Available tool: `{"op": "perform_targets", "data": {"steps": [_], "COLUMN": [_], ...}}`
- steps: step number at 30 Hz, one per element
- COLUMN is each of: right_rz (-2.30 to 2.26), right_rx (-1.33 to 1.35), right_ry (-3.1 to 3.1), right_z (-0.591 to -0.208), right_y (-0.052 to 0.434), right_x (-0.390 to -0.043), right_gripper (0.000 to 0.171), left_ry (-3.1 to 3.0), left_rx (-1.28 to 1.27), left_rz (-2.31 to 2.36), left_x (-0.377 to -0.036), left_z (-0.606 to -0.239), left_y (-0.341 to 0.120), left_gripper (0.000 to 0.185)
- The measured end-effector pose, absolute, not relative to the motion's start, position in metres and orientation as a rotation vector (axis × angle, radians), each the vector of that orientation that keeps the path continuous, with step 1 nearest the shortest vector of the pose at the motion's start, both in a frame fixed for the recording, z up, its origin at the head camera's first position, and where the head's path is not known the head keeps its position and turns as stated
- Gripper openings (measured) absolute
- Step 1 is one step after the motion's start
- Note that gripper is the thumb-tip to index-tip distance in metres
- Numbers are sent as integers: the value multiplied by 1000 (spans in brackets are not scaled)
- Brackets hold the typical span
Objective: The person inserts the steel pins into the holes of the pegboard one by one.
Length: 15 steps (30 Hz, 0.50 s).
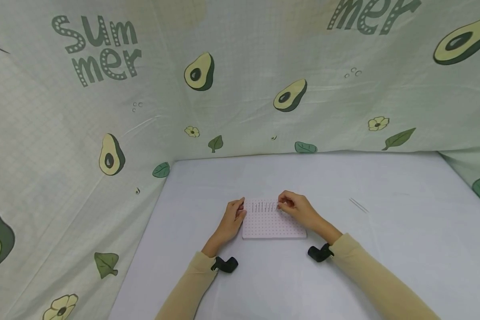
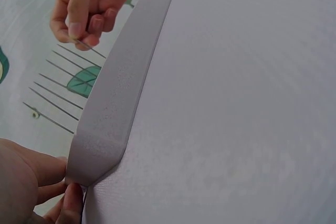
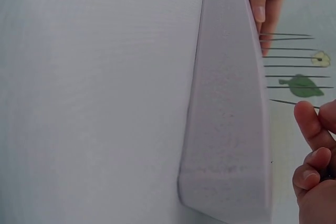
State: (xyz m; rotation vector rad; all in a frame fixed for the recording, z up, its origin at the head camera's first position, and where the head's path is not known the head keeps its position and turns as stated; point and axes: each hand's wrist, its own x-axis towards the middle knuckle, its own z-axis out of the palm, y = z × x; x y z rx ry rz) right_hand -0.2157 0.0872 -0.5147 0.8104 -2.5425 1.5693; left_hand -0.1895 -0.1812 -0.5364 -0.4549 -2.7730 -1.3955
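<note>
Pinching: right hand (image 1: pixel 298 207) nips one thin needle (image 2: pixel 89 47) between thumb and fingertip at the foam board's (image 1: pixel 273 224) far right.
Left hand (image 1: pixel 233 218): fingers lie against the board's left edge, steadying it (no visible curl round it).
Board: on the white table (image 1: pixel 384 249), centre.
Needle row (image 1: pixel 264 207): upright along the board's far edge.
Handling: needles likely light, stiff, slippery, sharp; best held mid-shaft.

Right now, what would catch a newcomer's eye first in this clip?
Probably the avocado-print cloth walling in the white table. At the table's middle lies a pink dotted board with a row of thin needles standing along its far edge. The left hand steadies its side; the right hand pinches the end needle.
</note>
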Motion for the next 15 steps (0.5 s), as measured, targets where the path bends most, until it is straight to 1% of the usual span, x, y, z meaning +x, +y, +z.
{"op": "perform_targets", "data": {"steps": [15], "right_rz": [1582], "right_rx": [836], "right_ry": [-2551], "right_z": [-519], "right_y": [86], "right_x": [-216], "right_gripper": [4], "left_ry": [-2777], "left_rx": [-452], "left_rz": [-1374], "left_x": [-189], "left_z": [-536], "left_y": [-180], "left_gripper": [48]}}
